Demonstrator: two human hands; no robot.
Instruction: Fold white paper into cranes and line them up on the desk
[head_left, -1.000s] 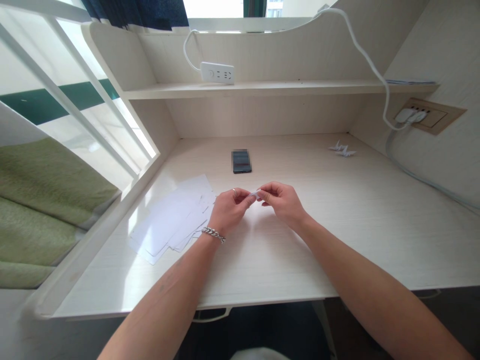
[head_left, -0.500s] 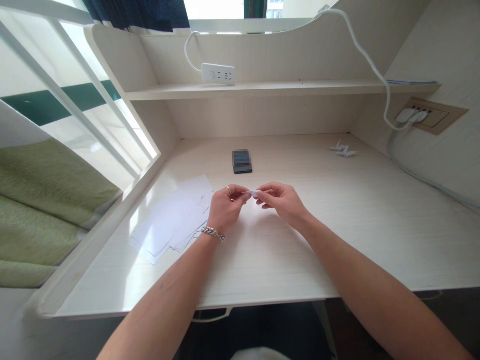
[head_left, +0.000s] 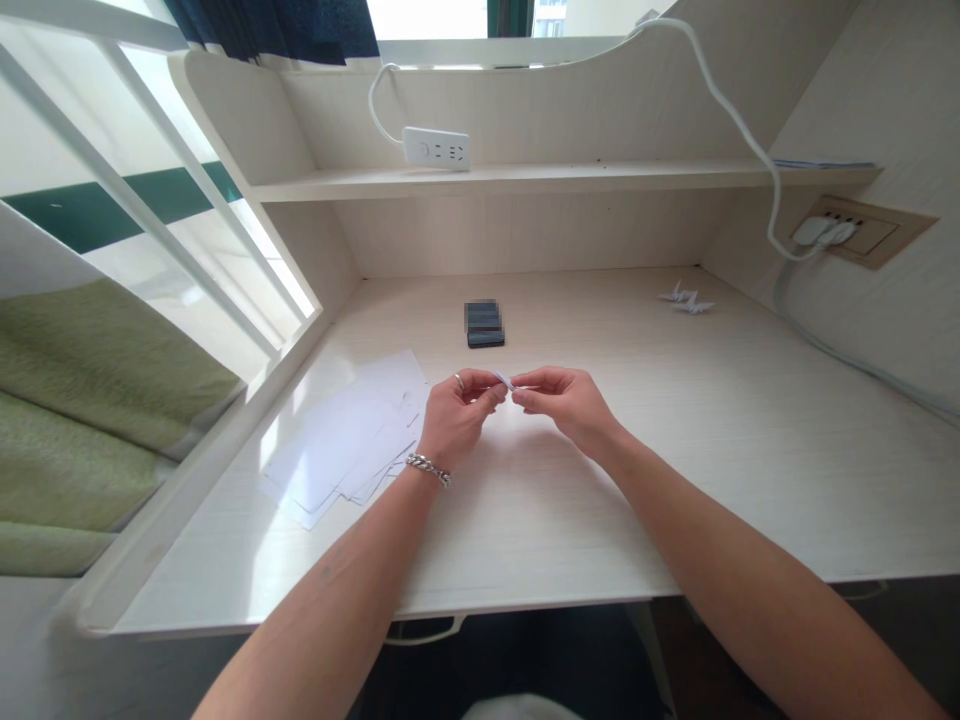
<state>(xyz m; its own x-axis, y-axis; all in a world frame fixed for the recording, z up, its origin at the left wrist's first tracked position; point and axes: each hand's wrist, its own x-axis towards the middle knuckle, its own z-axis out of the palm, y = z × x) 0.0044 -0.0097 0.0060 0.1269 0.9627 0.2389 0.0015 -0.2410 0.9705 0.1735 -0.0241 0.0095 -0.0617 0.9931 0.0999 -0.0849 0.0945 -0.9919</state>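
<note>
Between my fingertips, above the middle of the desk, is a small piece of folded white paper (head_left: 505,381). My left hand (head_left: 459,408), with a ring and a chain bracelet, pinches its left side. My right hand (head_left: 566,400) pinches the right side. Most of the paper is hidden by the fingers; only a thin slanted strip shows. A stack of loose white paper sheets (head_left: 345,430) lies to the left of my left hand. Two folded paper cranes (head_left: 691,305) rest at the back right of the desk.
A dark, partly blurred flat object (head_left: 486,325) lies just beyond my hands. On the shelf (head_left: 540,180) stands a white power strip (head_left: 436,149). A white cable (head_left: 739,120) hangs down to the wall socket (head_left: 870,235) at right. The desk's front edge (head_left: 540,603) runs below my forearms.
The folded paper has tilted, from lying nearly level to a slanted strip. My left hand has shifted slightly right, and the right fingers have drawn closer together around the paper.
</note>
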